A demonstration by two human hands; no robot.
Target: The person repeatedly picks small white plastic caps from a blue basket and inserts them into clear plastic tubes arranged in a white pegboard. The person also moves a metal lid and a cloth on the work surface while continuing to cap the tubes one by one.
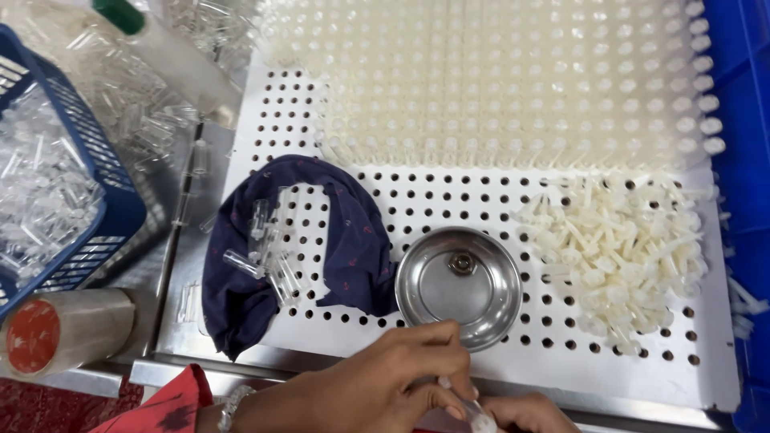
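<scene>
Head view: left hand (377, 385) at the near edge of the white perforated plastic board (609, 377), fingers pinched shut on a small clear plastic tube (473, 413). Right hand (525, 413) touches the same tube from below, mostly cut off; its grip cannot be told. A round steel bowl (459, 285) sits just beyond, with a dark blue cloth (353, 240) to its left.

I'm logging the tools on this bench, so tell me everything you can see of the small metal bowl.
The bowl is round, shallow, shiny metal, probably steel. It sits upright on the white perforated board, near its front edge, between the dark blue cloth and the pile of white plastic parts. Inside lies one small round metal piece; otherwise it looks empty. The left hand overlaps its near rim.
</scene>
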